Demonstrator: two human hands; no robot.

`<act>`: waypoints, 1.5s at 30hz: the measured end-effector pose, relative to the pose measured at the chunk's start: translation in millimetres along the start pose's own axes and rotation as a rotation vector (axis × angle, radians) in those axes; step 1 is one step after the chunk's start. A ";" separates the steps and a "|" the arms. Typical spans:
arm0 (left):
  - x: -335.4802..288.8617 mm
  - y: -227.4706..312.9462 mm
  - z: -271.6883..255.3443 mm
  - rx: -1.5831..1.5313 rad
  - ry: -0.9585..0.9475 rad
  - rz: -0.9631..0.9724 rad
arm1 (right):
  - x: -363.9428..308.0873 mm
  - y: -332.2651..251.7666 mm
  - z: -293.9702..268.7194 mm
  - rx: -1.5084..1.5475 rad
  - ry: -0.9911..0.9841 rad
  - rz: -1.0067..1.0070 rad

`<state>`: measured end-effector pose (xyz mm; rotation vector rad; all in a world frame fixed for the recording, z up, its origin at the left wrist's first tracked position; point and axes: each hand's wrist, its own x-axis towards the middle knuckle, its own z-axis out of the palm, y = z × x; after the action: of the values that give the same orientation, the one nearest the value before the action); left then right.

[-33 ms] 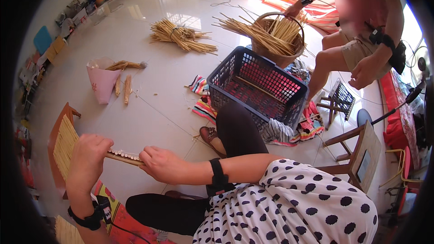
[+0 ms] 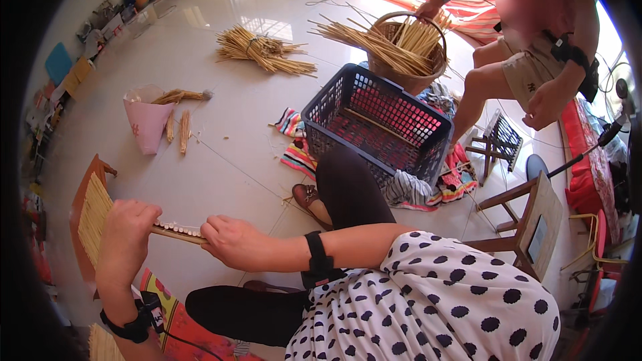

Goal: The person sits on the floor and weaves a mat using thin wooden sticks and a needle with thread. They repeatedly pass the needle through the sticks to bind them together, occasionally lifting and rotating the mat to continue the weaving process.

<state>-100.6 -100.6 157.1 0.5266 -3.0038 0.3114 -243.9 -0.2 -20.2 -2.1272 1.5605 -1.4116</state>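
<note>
On the floor: 1 dark plastic crate (image 2: 381, 120), 1 round wicker basket (image 2: 408, 70) filled with sticks, 1 tied bundle of straw (image 2: 264, 50), 1 pink paper cone (image 2: 146, 120), 2 small wooden stools (image 2: 535, 224), 1 woven straw mat (image 2: 93, 217)

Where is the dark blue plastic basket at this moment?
In the head view the dark blue plastic basket stands on the floor, upper centre, just in front of the woven basket full of straw stalks and beyond the person's bent knee.
</note>
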 end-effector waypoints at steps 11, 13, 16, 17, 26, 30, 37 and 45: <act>-29.3 16.5 0.7 -0.173 0.530 -0.246 | 10.7 3.0 -3.9 -0.004 0.122 0.045; -46.8 21.8 15.7 -0.374 0.515 -0.373 | 6.0 0.9 -6.4 0.013 0.090 0.040; -69.8 31.1 42.9 -0.763 0.258 -0.546 | 2.6 -5.6 -7.8 0.045 0.074 0.015; -74.7 36.2 51.9 -0.925 0.142 -0.607 | 0.8 -7.2 -7.4 0.057 0.063 0.008; -70.9 69.0 94.9 -1.542 -0.051 -0.648 | -13.0 -12.7 -12.6 0.049 0.017 -0.039; -71.3 91.8 105.9 -1.294 0.158 -0.648 | -17.0 -15.4 -13.9 0.060 0.008 -0.036; -84.3 90.6 94.0 -0.849 0.271 -0.470 | -18.1 -23.9 -17.1 0.072 -0.043 -0.057; -115.4 81.4 78.2 -0.982 0.165 -0.584 | 6.5 7.9 -22.7 0.047 0.056 0.068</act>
<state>-23.5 -4.4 53.0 1.0762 -2.2650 -1.0164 -266.0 -0.4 -8.7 -2.0056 1.5870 -1.4822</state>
